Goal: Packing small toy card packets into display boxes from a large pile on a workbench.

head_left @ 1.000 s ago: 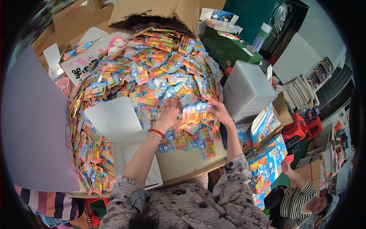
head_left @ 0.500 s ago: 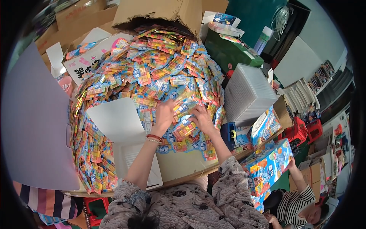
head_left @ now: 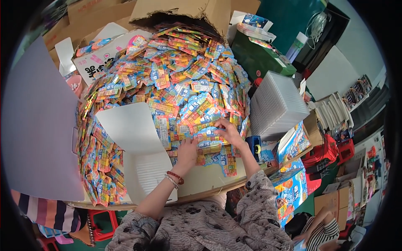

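A big heap of small flat packets, printed in blue, yellow and orange, covers much of the table. At its near edge a few packets lie between my two hands. The curled fingers of my left hand are at the left end of these packets. At their right end, the thumb and fingers of my right hand close on the packet edges; the fingertips are partly hidden. Left of my left hand stands an open white box with a ribbed inside, its lid tilted back against the packets.
A torn cardboard box lies open behind the heap. On the right are stacked clear plastic trays, a blue tape dispenser and a green box. A pale panel borders the left. A person in stripes sits at lower right.
My left hand has moved nearer and slightly right, down from the heap. The right hand has shifted slightly right. The seated person's hand no longer holds up the blue printed box.
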A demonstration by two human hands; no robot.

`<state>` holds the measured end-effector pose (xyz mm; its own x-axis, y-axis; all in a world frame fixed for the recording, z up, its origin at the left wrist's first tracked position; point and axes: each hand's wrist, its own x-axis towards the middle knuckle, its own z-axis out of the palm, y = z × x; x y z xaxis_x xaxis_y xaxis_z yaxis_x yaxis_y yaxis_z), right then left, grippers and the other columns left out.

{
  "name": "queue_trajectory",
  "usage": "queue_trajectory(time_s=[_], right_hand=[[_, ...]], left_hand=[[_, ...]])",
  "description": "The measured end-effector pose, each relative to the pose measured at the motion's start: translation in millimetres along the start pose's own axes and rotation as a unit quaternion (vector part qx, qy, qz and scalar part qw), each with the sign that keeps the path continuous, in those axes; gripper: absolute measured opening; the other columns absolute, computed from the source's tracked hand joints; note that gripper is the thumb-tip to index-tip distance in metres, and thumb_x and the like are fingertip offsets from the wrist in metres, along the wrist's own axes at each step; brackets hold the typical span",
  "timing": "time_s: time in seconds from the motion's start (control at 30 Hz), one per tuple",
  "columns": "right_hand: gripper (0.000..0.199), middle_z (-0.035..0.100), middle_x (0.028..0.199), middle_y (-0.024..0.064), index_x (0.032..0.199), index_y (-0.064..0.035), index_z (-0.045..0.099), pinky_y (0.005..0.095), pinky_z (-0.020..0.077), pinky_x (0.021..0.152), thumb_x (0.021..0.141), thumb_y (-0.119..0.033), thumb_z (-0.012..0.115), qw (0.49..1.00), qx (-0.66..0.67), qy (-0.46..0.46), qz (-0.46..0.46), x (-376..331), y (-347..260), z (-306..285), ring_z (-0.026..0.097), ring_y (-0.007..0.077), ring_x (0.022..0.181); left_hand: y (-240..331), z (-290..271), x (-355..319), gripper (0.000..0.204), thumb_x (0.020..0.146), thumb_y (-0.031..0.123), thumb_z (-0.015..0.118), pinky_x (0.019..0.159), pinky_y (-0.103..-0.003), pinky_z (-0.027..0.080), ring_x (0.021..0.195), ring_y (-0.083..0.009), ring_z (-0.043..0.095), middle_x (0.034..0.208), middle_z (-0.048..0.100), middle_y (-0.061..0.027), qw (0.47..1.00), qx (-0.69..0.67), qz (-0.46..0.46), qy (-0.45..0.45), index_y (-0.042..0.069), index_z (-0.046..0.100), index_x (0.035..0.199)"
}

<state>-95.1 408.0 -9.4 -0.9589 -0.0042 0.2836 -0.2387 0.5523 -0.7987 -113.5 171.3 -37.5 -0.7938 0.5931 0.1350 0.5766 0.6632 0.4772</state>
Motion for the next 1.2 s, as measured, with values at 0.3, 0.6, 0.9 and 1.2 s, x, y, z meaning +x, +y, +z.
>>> queue_trajectory(time_s=[0.3, 0.6, 0.9, 1.2], right_hand=[[0.04, 0.056, 0.089, 0.0156, 0.117, 0.0029, 0.045, 0.0418, 0.0459, 0.077, 0.083, -0.001, 0.065, 0.996, -0.092, -0.013, 0.011, -52, -24, 29, 0.057, 0.0357, 0.084], [0.073, 0.055, 0.116, 0.0181, 0.132, -0.0061, 0.038, 0.0452, 0.0444, 0.091, 0.073, -0.019, 0.078, 0.974, -0.195, -0.104, 0.056, -102, -66, 51, 0.054, 0.0381, 0.109], [0.055, 0.056, 0.111, 0.0156, 0.121, -0.0065, 0.051, 0.043, 0.0466, 0.084, 0.075, -0.023, 0.076, 0.983, -0.088, -0.141, 0.074, -93, -63, 44, 0.056, 0.0351, 0.103], [0.051, 0.051, 0.104, 0.0085, 0.115, -0.0083, 0.057, 0.0407, 0.0418, 0.089, 0.069, -0.016, 0.077, 0.939, -0.311, -0.146, -0.012, -69, -47, 44, 0.048, 0.0312, 0.108]], left_hand=[[8, -11, -10, 0.066, 0.073, 0.008, 0.074, 0.082, -0.049, 0.047, 0.106, -0.0444, 0.049, 0.12, 0.044, -0.0224, 0.998, -0.055, -0.036, -0.002, -0.003, 0.036, 0.126], [4, -36, -32, 0.073, 0.07, 0.017, 0.079, 0.086, -0.047, 0.048, 0.108, -0.0419, 0.053, 0.117, 0.052, -0.0217, 0.993, -0.06, 0.011, -0.096, 0.0, 0.036, 0.126], [7, -31, -70, 0.04, 0.073, 0.008, 0.069, 0.064, -0.04, 0.055, 0.092, -0.0329, 0.061, 0.102, 0.054, -0.0183, 0.978, 0.107, 0.14, -0.114, 0.001, 0.045, 0.104], [2, -51, -80, 0.037, 0.076, 0.002, 0.062, 0.063, -0.038, 0.055, 0.089, -0.0312, 0.062, 0.102, 0.055, -0.0181, 0.979, 0.118, 0.112, -0.125, 0.0, 0.044, 0.108]])
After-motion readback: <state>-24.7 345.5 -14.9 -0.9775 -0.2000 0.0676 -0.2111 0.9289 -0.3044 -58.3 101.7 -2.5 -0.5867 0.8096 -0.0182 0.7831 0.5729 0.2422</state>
